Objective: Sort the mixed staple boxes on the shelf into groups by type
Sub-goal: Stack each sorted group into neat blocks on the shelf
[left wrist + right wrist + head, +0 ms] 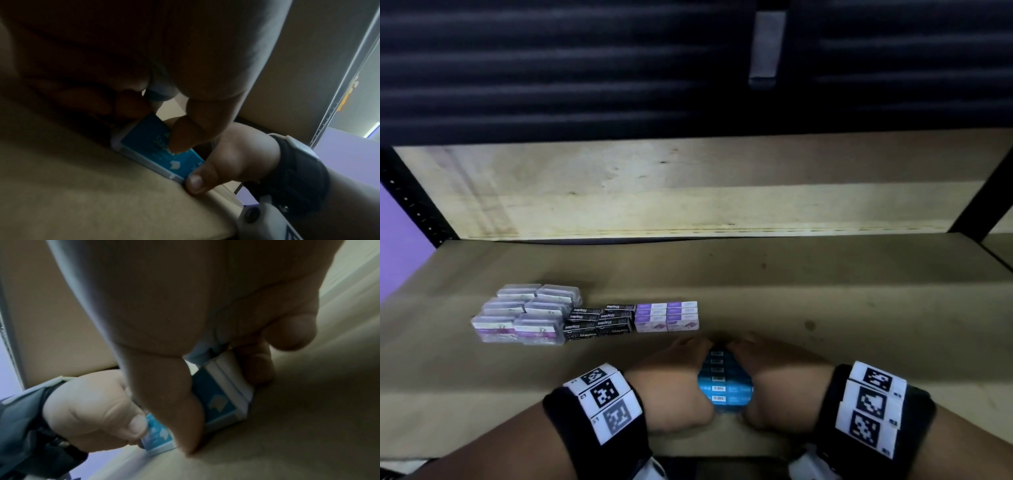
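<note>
A row of blue staple boxes point(724, 380) lies on the wooden shelf point(825, 308) near its front edge. My left hand point(671, 371) and right hand point(779, 370) grip the row from either side, fingers wrapped over its far end. In the left wrist view my left thumb point(185, 134) presses the face of a blue box point(144, 138), and the right hand's thumb point(197, 180) is at its corner. The right wrist view shows the blue boxes point(218, 395) squeezed between both hands. Further back left stand sorted groups: clear plastic boxes point(524, 317), black boxes point(599, 322), purple-and-white boxes point(667, 316).
The three sorted groups sit side by side in a line left of centre. Bare shelf board stretches to the right and behind them up to the wooden back panel point(688, 192). Black metal uprights point(410, 202) frame the shelf's sides.
</note>
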